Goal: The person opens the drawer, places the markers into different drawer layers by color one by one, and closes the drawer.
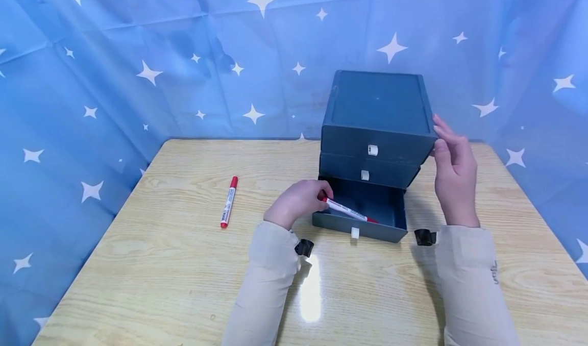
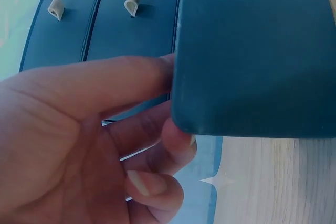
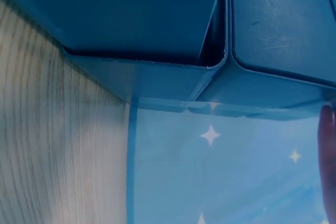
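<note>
A dark blue drawer cabinet [image 1: 378, 103] has three drawers with small white pull tabs. Its bottom drawer [image 1: 390, 233] is pulled out. Inside lies a white marker with red ends [image 1: 346, 211], slanting toward the drawer's front. My left hand [image 1: 298, 200] reaches over the drawer's left wall, its fingers pinching the marker's left end. In the left wrist view the drawer wall [image 2: 252, 56] hides the marker and the fingertips. My right hand [image 1: 457, 177] rests against the cabinet's upper right side, fingers fairly straight; only one finger [image 3: 328, 156] shows in the right wrist view.
Another red-and-white marker [image 1: 228, 203] lies on the wooden table [image 1: 151, 264], left of my left hand. A blue curtain with white stars [image 1: 206, 60] hangs behind the table and along its sides. The cabinet stands near the table's back edge.
</note>
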`<state>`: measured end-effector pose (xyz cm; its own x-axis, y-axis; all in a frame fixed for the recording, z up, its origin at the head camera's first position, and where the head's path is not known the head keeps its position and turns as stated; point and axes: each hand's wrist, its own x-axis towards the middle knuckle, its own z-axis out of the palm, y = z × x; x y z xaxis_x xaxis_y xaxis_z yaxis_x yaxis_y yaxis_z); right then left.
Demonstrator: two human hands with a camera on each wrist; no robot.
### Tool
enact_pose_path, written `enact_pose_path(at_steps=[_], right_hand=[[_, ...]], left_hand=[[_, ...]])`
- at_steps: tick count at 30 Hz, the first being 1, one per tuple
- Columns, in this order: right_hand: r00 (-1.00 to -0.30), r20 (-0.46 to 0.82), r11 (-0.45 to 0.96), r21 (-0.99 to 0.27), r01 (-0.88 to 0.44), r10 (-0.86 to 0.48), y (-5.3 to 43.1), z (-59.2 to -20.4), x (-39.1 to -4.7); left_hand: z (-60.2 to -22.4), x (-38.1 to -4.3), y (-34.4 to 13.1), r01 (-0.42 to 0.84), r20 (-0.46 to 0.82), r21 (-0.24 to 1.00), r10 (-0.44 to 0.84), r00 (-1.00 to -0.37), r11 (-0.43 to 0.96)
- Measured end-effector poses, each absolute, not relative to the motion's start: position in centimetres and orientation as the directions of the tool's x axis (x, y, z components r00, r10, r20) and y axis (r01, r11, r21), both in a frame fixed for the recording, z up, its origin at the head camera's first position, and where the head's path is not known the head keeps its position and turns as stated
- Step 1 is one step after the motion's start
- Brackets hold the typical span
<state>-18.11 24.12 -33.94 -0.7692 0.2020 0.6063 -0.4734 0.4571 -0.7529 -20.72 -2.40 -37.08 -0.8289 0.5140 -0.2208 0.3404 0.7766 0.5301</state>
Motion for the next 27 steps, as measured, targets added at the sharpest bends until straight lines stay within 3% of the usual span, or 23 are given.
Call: enact_pose_path(at_steps=[27], right_hand=[[-0.774, 0.598, 0.452, -0.76, -0.467, 0.207, 24.24, -34.07, -18.18]], left_hand=[[-36.88, -20.71, -2.23, 0.328, -0.212, 0.505, 0.484, -0.849, 0.798]])
